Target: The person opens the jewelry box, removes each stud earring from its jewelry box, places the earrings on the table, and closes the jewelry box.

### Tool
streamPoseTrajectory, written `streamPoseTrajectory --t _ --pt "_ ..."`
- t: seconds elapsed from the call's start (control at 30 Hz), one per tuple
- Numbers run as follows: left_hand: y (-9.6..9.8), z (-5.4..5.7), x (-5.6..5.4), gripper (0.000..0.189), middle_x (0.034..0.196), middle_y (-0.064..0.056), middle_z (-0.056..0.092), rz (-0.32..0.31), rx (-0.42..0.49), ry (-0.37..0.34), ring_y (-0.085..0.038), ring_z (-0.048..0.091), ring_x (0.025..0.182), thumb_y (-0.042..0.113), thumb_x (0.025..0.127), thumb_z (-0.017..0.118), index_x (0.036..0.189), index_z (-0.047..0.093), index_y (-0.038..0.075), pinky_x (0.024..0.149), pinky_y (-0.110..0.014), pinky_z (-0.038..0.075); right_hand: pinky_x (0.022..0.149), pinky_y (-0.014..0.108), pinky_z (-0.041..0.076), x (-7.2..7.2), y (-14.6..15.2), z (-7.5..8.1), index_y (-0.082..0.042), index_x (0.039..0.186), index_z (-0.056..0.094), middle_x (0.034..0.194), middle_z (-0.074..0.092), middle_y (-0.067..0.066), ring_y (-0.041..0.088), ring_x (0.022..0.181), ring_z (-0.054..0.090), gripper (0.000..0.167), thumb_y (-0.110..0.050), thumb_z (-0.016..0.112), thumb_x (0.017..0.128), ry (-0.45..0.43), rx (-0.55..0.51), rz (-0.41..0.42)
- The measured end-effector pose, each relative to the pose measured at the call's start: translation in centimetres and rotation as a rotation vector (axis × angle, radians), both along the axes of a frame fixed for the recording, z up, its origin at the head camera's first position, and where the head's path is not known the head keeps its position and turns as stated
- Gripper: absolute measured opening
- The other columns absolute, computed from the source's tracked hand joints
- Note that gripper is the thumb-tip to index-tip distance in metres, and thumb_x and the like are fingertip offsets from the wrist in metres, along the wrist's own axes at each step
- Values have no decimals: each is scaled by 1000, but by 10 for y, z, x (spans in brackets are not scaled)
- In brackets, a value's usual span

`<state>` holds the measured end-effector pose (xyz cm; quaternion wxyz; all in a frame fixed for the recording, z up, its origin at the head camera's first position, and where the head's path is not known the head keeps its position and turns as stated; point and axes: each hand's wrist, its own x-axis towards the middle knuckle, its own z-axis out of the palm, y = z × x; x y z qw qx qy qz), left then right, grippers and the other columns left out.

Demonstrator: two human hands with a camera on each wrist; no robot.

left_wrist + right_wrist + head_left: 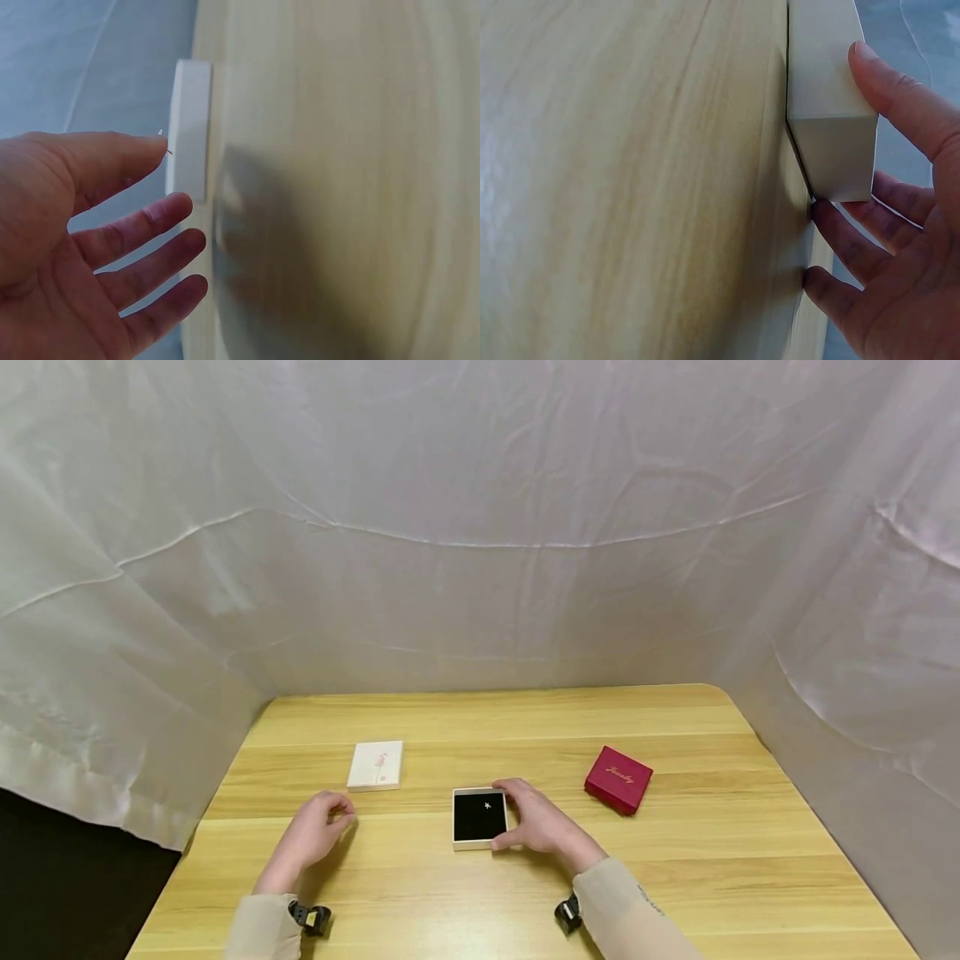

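Note:
On the table before me sits an uncovered white jewelry box [472, 844], its black pad [474, 825] bearing a small star-shaped earring [487, 805]. My right hand [536, 820] grips this box from the right, thumb at the near side and fingers at the far side. Seen from the right wrist, the thumb [889, 82] presses on the box wall [829, 67]. Left of the box, my left hand [318, 828] pinches a tiny earring [169, 152] between thumb and index finger; a thin metal pin sticks out at the thumb tip. Its other fingers are spread.
A white lid [377, 766] with pink print lies just beyond my left hand. At the right rests a closed dark red jewelry box [618, 779] with gold lettering. Pale curtain [510, 610] hangs behind the wooden table [712, 877] and along its sides.

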<state>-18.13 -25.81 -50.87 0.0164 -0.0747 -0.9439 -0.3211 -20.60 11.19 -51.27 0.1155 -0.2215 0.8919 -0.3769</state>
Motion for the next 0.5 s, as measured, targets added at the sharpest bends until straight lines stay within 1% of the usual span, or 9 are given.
streamPoseTrajectory --t 0.1,0.3,0.37,0.5 --pt "-7 -2 1 9 94 -9 62 11 -12 -10 -26 57 89 1 88 69 83 66 8 80 -45 48 109 50 35 0 0 0 -4 142 46 140 48 12 31 127 46 88 -27 91 69 -1 3 -2" --pt "-15 -3 4 9 107 -18 62 31 -20 -39 -36 57 101 2 88 69 83 66 9 87 -54 47 108 49 36 -1 0 -1 -4 142 46 140 49 12 30 127 47 89 -29 90 69 5 10 -1" --pt "-16 -3 4 9 109 -20 61 35 -32 -38 -38 57 103 2 88 69 83 65 9 89 -56 46 108 49 36 -1 0 -1 -4 142 46 140 49 12 30 127 47 89 -29 90 69 4 12 -1" --pt "-16 -4 2 9 108 -19 62 35 -55 -24 -39 58 102 3 87 71 82 66 9 89 -56 46 109 49 35 -1 0 0 -4 142 45 141 48 13 30 127 46 89 -28 90 70 5 9 2"
